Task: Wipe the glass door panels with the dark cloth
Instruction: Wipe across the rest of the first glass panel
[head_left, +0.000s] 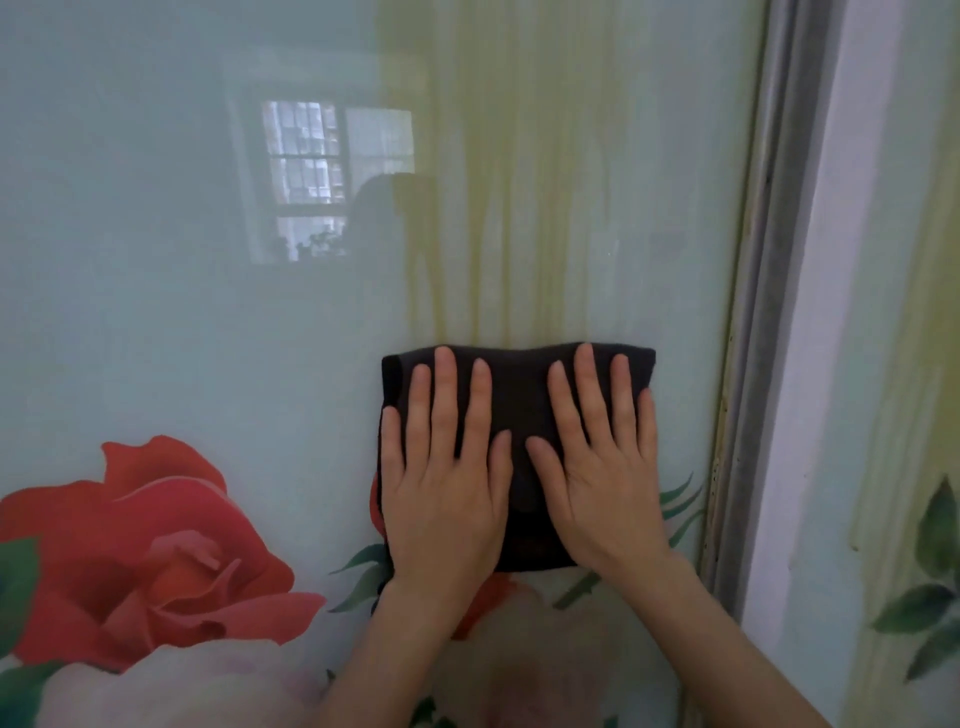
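Left hand (441, 488) and right hand (597, 483) lie flat, fingers (447, 395) released and spread, pressing the dark cloth (519, 395) against the glass door panel (208, 338), near its right frame (748, 364).

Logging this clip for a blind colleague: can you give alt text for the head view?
Left hand and right hand press a folded dark cloth flat against a glass door panel printed with a red rose, near the door frame.
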